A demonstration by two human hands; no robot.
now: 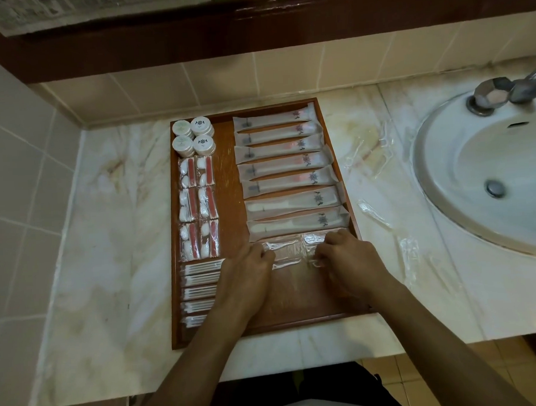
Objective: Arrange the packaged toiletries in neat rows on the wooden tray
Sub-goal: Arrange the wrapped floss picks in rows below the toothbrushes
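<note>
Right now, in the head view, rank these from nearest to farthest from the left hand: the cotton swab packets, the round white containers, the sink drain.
From the left hand:
1. Cotton swab packets: just to its left, in the near left corner of the wooden tray.
2. Round white containers: in the tray's far left corner.
3. Sink drain: far right, off the tray, in the basin.

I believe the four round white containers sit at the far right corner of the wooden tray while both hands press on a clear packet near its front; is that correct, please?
Not quite. In the head view, the four round white containers sit at the far left corner of the wooden tray, not the far right. The rest holds: the left hand and right hand both press on a clear packet near its front.
</note>
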